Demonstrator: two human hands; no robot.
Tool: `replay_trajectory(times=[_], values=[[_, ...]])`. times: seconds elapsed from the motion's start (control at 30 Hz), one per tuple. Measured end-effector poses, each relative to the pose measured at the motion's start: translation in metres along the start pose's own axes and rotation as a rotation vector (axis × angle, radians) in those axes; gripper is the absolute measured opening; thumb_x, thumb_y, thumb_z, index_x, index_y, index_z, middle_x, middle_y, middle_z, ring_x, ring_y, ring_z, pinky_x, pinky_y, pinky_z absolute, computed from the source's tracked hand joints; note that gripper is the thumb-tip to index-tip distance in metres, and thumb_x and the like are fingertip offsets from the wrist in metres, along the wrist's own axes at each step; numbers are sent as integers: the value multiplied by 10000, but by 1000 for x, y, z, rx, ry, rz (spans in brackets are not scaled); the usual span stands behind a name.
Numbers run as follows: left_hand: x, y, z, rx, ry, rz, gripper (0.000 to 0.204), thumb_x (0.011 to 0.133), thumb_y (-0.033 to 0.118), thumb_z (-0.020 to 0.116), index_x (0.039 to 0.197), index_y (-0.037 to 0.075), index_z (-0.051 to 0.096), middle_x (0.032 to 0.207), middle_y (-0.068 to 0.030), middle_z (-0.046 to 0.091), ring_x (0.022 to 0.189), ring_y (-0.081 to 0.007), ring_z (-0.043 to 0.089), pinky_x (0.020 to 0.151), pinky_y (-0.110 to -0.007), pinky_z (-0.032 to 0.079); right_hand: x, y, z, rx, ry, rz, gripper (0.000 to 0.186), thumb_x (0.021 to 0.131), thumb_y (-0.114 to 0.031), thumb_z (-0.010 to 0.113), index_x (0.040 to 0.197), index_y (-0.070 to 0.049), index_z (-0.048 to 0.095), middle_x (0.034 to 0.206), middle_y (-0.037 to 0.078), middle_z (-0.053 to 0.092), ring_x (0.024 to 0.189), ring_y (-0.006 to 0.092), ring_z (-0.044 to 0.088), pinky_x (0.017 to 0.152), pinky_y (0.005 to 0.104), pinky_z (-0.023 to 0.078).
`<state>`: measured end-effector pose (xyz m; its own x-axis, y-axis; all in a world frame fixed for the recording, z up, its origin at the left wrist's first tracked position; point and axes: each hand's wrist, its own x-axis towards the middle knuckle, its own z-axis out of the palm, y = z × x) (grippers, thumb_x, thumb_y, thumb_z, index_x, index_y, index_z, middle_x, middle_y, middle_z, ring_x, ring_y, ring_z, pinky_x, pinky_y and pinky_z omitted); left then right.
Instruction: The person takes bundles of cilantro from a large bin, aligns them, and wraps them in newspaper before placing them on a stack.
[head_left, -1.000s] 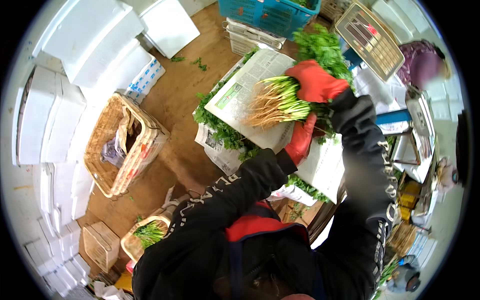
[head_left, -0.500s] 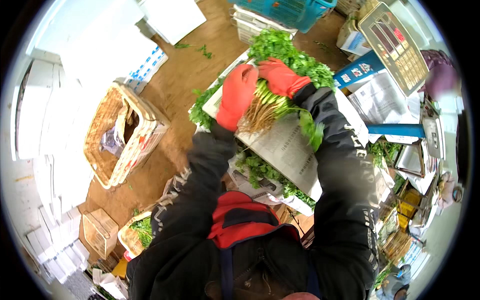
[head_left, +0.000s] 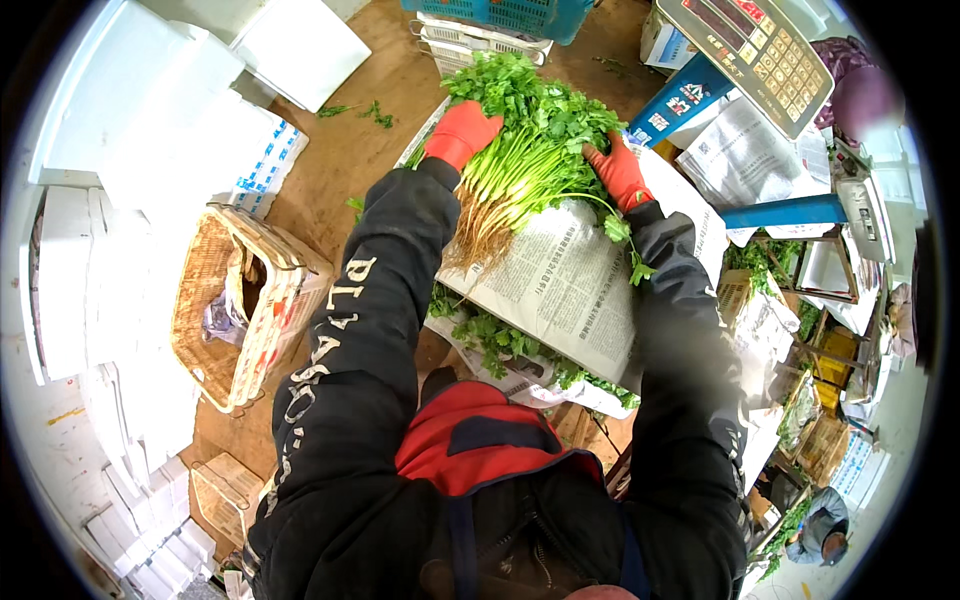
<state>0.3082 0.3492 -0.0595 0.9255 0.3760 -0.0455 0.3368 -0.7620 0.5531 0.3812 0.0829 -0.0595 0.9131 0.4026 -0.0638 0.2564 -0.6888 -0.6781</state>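
A bunch of leafy greens (head_left: pixel 530 110), with pale stems (head_left: pixel 515 185) and brown roots (head_left: pixel 478 240), lies on newspaper (head_left: pixel 550 290) over a stack of more greens. My left hand (head_left: pixel 463 133), in a red glove, is closed on the bunch's upper left, its fingertips partly hidden in leaves. My right hand (head_left: pixel 617 173), also red-gloved, rests against the bunch's right side with its fingers apart. A loose sprig (head_left: pixel 625 240) hangs toward my right sleeve. Further greens (head_left: pixel 500 345) poke out beneath the newspaper.
A scale (head_left: pixel 750 55) with a blue post stands at upper right. White foam boxes (head_left: pixel 110 280) line the left, beside stacked woven baskets (head_left: pixel 245 315). A teal crate (head_left: pixel 500 15) sits at the top, a pale basket (head_left: pixel 220 500) lower left. At lower right another person (head_left: pixel 815 525) is partly visible.
The bunch has turned from roots-left to roots pointing down toward me, leaves at the top. My left hand has moved up and left; my right hand has shifted to the bunch's right side.
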Motion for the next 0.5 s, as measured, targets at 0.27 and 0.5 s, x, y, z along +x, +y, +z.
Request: replay_trajectory(times=[0.27,0.5], values=[[21,-33,17,-108,-37,157,521,773,417,611,1074,-8,619,1106,-256,592,1037,-414,548,881,-448,445,18,22,-29,169,-85,-185,673,806,-414,689,1279,18,481,1193,240,576,1138,312,544,945,353,416],[19,-30,-20,-366,-268,118,609,857,523,522,1143,-11,584,1109,-238,610,1023,-349,583,874,-400,444,-7,27,-138,225,-229,81,471,898,-319,567,1296,-75,504,1016,110,639,841,167,615,707,282,483]])
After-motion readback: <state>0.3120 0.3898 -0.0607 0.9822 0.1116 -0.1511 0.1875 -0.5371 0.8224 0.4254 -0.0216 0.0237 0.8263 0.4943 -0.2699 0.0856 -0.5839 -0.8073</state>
